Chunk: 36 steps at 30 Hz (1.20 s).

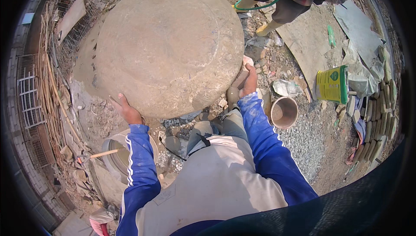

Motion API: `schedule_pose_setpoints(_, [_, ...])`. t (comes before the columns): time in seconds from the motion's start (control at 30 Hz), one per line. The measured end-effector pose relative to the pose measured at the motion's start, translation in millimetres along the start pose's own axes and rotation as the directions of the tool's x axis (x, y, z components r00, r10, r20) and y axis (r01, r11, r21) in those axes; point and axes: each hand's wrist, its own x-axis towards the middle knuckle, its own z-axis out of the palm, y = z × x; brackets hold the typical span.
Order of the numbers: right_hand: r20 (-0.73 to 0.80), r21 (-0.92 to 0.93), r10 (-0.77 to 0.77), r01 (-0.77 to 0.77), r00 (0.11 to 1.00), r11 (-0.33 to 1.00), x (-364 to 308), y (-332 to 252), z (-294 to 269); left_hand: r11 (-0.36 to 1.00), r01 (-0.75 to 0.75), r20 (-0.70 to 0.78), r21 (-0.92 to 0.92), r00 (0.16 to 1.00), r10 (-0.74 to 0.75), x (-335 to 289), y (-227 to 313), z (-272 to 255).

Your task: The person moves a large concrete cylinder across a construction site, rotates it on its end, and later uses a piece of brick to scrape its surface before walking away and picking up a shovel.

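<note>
A large round mass of grey-brown concrete or mortar (164, 45), smooth on top, fills the area in front of me. At its near left edge is my left hand (128, 111), with fingers apart and the palm side partly hidden; I see nothing held in it. My right hand (249, 81) is at the right edge, its fingers curled around a brick-like brown block (239, 79) that lies close against the round mass. A pale pinkish chunk (248, 61) shows just above those fingers; whether it is part of the block I cannot tell.
Another person (286, 2) in boots stands at the far right with a green hose (268, 5). Nearby are a brown bucket (284, 113), a yellow-green container (331, 84) and stacked sacks (379, 117). A tub (115, 160) with a wooden-handled tool (105, 152) sits left. Gravel and rubble surround my feet.
</note>
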Motion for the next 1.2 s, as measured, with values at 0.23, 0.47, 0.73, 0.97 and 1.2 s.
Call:
schedule_pose_setpoints(0.23, [0.014, -0.303, -0.196, 0.191, 0.980, 0.934, 4.8, -5.4, 32.1, 0.998, -0.059, 0.003, -0.002, 0.998, 0.059, 13.0, 6.4, -9.3])
schedule_pose_setpoints(0.47, [0.316, -0.552, -0.249, 0.391, 0.915, 0.736, 1.8, 3.7, 161.2, 0.951, 0.188, -0.075, -0.244, 0.974, -0.212, 76.7, 11.2, -67.6])
schedule_pose_setpoints(0.73, [0.549, -0.649, -0.191, 0.559, 0.814, 0.516, 71.5, 22.9, 330.0, 0.938, -0.068, -0.199, 0.340, 0.970, 0.142, 138.1, -10.1, -110.4])
schedule_pose_setpoints(0.97, [0.668, -0.591, -0.117, 0.619, 0.735, 0.517, 87.2, 53.6, 409.3, 0.662, -0.133, -0.101, 0.738, 0.948, 0.303, 124.7, -4.9, -112.0])
schedule_pose_setpoints(1.2, [0.822, -0.533, -0.005, 0.771, 0.570, 0.350, 64.2, 90.9, 454.1, 0.726, 0.164, -0.124, 0.668, 0.986, -0.108, 129.9, 3.5, -195.5])
